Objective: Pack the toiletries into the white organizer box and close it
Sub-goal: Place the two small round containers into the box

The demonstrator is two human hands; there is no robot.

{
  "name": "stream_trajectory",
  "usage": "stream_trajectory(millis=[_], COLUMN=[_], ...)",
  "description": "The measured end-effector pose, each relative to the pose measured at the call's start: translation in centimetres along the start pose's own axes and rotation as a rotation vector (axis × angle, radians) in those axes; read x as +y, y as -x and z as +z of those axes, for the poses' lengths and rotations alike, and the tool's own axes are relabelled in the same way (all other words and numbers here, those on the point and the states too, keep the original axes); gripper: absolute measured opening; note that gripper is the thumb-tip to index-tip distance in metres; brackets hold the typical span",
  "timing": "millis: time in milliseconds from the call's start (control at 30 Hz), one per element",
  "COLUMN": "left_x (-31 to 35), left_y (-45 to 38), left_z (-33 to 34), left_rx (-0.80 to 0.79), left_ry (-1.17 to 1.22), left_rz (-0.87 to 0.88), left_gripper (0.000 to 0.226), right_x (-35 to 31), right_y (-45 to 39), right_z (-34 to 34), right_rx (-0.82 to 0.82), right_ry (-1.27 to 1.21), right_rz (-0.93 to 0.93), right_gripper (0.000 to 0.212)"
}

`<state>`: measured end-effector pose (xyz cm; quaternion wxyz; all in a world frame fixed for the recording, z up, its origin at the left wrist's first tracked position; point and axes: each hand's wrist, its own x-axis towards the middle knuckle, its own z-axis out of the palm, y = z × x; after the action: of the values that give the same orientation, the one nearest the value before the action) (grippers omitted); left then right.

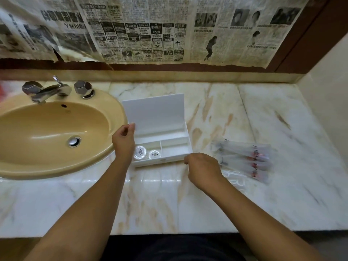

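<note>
Two round packets (146, 153) packed, sleeved toiletries (244, 159) still out on the tabletop (188, 204).

White organizer box (170, 147) just beside the sink (56, 129), lid (153, 112) standing open; left hand (123, 140) pinching the lid's left edge, right hand (204, 171) loosely curled, empty, touching the box's near right corner. Remaining, at a guess: loading the long sleeves, then closing.

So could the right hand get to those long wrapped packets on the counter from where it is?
Probably yes. The right hand sits at the white organizer box's front right corner, and the wrapped packets lie just to its right on the marble counter, with nothing between them.
</note>
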<state>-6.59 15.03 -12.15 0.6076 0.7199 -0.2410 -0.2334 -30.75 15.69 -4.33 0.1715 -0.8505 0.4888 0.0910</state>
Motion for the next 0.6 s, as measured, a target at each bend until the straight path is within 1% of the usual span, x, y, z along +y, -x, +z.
stream_trajectory(millis=[167, 300, 400, 533, 600], left_x=[0.1, 0.2, 0.1, 0.2, 0.3], left_y=[0.1, 0.1, 0.0, 0.0, 0.0], left_z=[0.0, 0.0, -0.1, 0.0, 0.0], left_rx=[0.008, 0.011, 0.007, 0.015, 0.013], left_ry=[0.004, 0.01, 0.013, 0.006, 0.002], left_rz=[0.0, -0.003, -0.01, -0.008, -0.005], left_gripper=[0.017, 0.017, 0.018, 0.017, 0.019], right_x=[0.2, -0.3, -1.4, -3.6, -4.8], right_y=[0.0, -0.2, -0.6, -2.0, -2.9], right_z=[0.2, -0.4, -1.0, -1.9, -2.4], right_rx=[-0.007, -0.011, 0.007, 0.077, 0.099], right_ry=[-0.026, -0.015, -0.062, -0.135, -0.129], right_rz=[-0.003, -0.028, -0.068, -0.164, -0.2], right_gripper=[0.042, 0.023, 0.026, 0.019, 0.021])
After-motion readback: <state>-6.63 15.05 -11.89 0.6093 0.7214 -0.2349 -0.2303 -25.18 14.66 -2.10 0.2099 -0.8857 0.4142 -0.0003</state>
